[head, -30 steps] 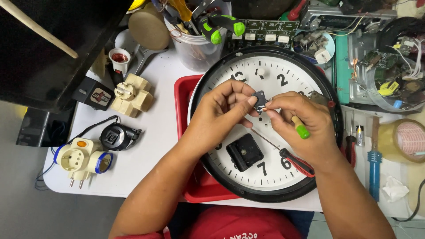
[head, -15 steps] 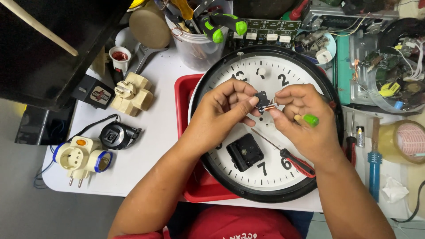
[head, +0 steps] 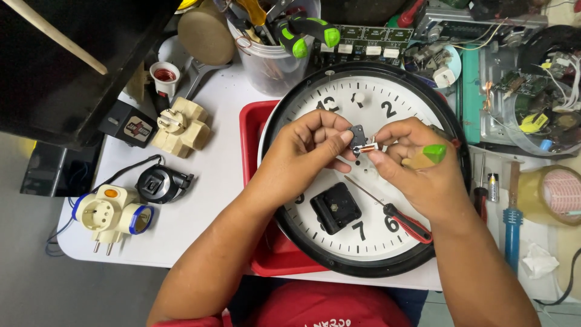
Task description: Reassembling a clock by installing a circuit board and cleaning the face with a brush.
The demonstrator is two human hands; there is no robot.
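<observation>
Both hands meet over the face of a large round wall clock [head: 387, 236] with a black rim. My left hand [head: 305, 154] pinches a small dark clock part [head: 357, 135] between thumb and fingers. My right hand [head: 414, 166] touches a small copper coil piece [head: 367, 147] at that part and also holds a tool with a green and yellow handle [head: 428, 155] against the palm. A black square clock movement [head: 334, 208] lies on the clock face below the hands, beside a thin screwdriver with a red and black handle [head: 404, 220].
The clock rests on a red tray [head: 251, 130] on a white table [head: 212, 181]. Cream plug adapters [head: 179, 126], a blue-trimmed adapter [head: 115, 215] and a black round device [head: 161, 183] lie left. A tub of tools [head: 272, 42], circuit boards [head: 363, 39], a blue tool [head: 511, 224] and a tape roll [head: 554, 194] crowd the back and right.
My right hand has shifted so the green tool handle sits further right and higher. The fingertips stay together at the small part; the clock and table items have not moved.
</observation>
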